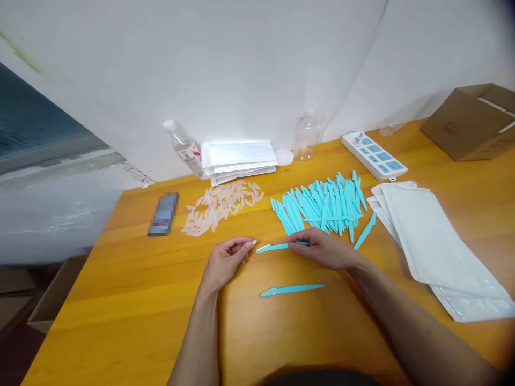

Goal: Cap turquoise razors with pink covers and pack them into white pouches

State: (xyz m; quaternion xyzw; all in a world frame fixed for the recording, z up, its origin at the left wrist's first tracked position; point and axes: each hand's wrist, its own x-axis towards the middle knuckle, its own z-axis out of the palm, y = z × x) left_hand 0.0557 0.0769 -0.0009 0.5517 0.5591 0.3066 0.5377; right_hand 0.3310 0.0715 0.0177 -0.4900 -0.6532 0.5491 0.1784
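Turquoise heap [328,206]: sprawled on the wooden table [140,300].
Right hand [319,247]: fingers pinching a turquoise stick [276,247].
Left hand [229,260]: pinching a pale sliver [254,243].
Turquoise stick: between the hands, long axis nearly side to side, broad end pointing left.
Pale sliver: just beside that end.

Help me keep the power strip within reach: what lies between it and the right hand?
In the head view, the pile of turquoise tools lies on the table between the right hand and the power strip.
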